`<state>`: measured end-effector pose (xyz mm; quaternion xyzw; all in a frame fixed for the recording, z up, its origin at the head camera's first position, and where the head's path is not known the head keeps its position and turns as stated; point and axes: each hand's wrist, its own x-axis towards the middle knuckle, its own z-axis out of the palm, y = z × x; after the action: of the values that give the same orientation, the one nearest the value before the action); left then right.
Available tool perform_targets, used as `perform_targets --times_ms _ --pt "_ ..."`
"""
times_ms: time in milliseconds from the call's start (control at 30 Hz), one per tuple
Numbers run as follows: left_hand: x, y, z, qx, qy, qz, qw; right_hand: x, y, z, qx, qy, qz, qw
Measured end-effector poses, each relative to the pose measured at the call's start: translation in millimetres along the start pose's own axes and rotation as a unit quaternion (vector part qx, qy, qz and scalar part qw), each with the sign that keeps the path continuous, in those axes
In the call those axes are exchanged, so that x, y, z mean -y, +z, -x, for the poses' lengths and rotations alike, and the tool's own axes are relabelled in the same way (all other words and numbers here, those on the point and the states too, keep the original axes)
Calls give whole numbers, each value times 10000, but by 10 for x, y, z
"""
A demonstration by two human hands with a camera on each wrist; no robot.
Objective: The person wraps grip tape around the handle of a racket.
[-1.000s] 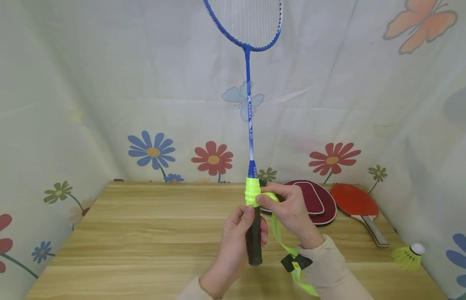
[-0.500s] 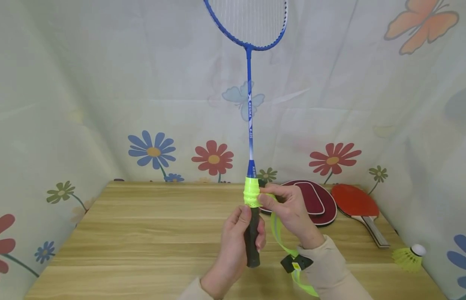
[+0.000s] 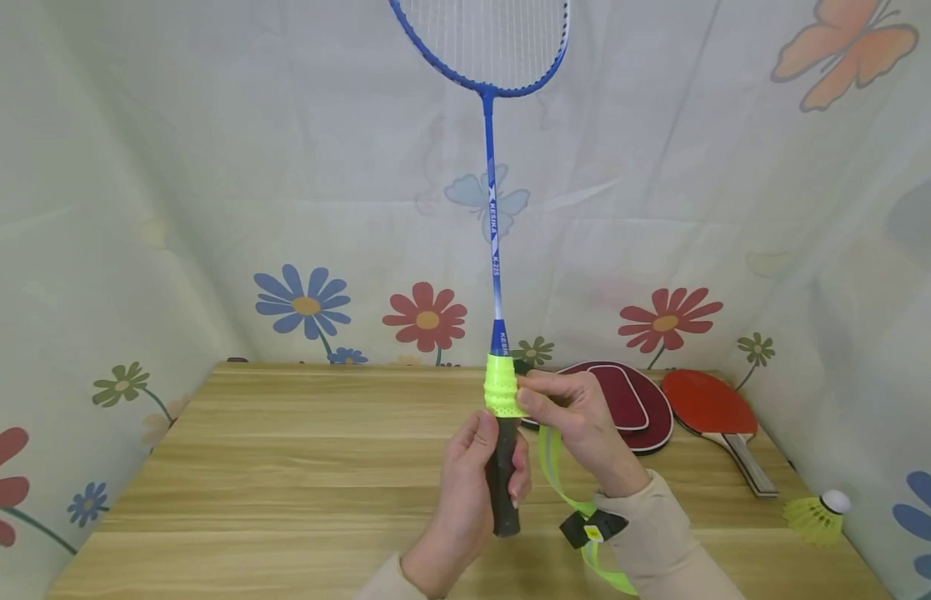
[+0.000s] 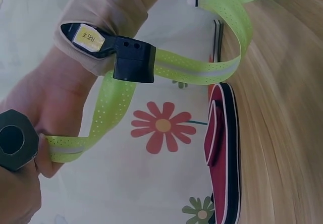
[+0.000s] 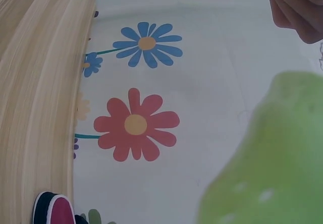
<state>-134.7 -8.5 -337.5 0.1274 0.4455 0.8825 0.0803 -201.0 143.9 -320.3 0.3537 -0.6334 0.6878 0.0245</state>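
A blue badminton racket (image 3: pixel 493 250) stands nearly upright in the head view, its head cut off by the top edge. My left hand (image 3: pixel 468 475) grips its black handle (image 3: pixel 504 500), thumb in front and fingers around the far side. Neon-yellow perforated overgrip tape (image 3: pixel 500 383) wraps the handle's upper part. At the lowest turn, my right hand (image 3: pixel 578 417) pinches the tape between thumb and index finger. A loose length of tape (image 4: pixel 108 103) hangs from that hand, past the wrist camera, and curls away. The handle's octagonal butt (image 4: pixel 14 141) faces the left wrist view; blurred tape (image 5: pixel 272 168) fills the right wrist view's corner.
Behind the right hand, a dark red paddle case (image 3: pixel 653 417) lies on the wooden table (image 3: pixel 307 467). To its right are a red table tennis paddle (image 3: pixel 708 408) and a yellow shuttlecock (image 3: pixel 818 517). A flower-printed curtain (image 3: pixel 345 167) backs the table.
The racket's head has tipped slightly left, and its handle has turned a little in my left hand. The tape by my right fingertips now lies closer against the handle.
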Motion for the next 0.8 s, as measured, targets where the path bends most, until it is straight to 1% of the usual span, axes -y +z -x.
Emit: perform_targets --times_ms 233,333,500,667,733,800 --pt "-7 -11 5 1 -31 -116 9999 -15 -4 -4 26 54 -54 10000" --pt "-5 -11 15 56 -48 -134 9999 -33 -6 1 49 75 -104 9999" --pt "30 -2 47 266 -11 -16 9996 -67 -5 31 163 113 -78 9998" --pt "65 6 81 507 22 50 9987 -91 1 57 423 -60 -79 9991" --pt "76 8 91 565 37 73 9984 -89 1 65 485 -153 -67 9987" --pt "88 8 100 617 44 62 9981 -88 0 71 567 -156 -96 9982"
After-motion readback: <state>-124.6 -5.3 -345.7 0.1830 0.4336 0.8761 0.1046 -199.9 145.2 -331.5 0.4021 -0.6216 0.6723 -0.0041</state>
